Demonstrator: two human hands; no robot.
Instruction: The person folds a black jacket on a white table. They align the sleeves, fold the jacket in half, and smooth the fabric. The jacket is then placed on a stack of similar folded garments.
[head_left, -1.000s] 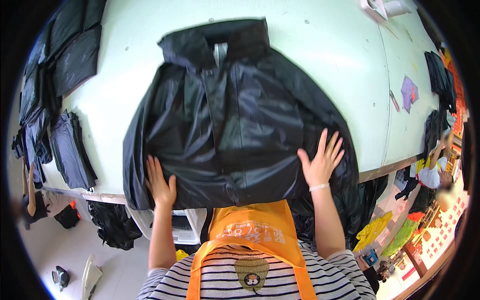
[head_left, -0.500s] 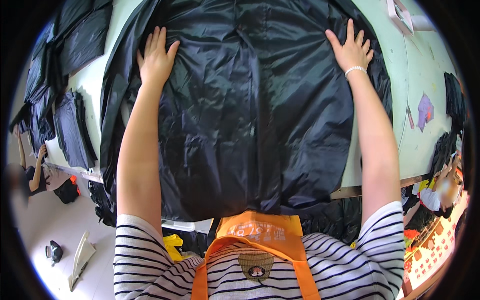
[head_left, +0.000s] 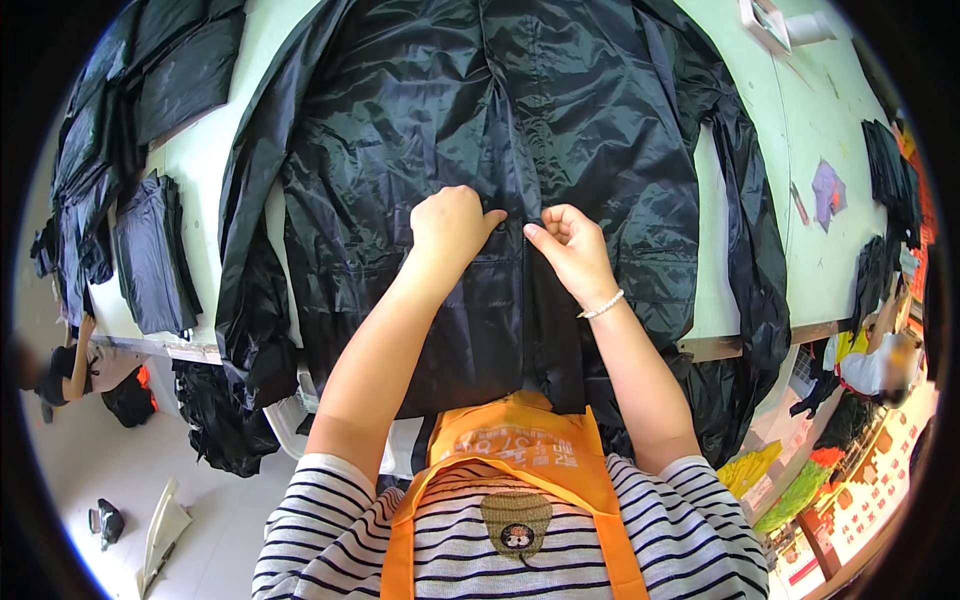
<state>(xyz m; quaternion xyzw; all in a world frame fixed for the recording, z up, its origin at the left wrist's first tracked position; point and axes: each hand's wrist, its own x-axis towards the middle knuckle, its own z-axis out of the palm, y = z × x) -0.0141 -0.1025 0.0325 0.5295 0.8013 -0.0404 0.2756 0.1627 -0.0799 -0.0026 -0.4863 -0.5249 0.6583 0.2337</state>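
Note:
A shiny black jacket lies spread on the pale green table, its sleeves out to both sides and its lower hem over the near edge. My left hand is closed at the left side of the front opening, thumb toward the middle; its fingertips are hidden. Just to the right, my right hand, with a beaded bracelet at the wrist, pinches the front edge of the jacket between thumb and fingers. The two hands are close together but apart.
Folded black garments lie along the table at the left. A white-framed object and a purple scrap are on the right. Co-workers stand at both far sides. Dark cloth hangs below the table edge.
Both hands have come from the jacket's outer sides in to its front opening, and their spread fingers have closed. The sleeves now lie farther out from the jacket's body.

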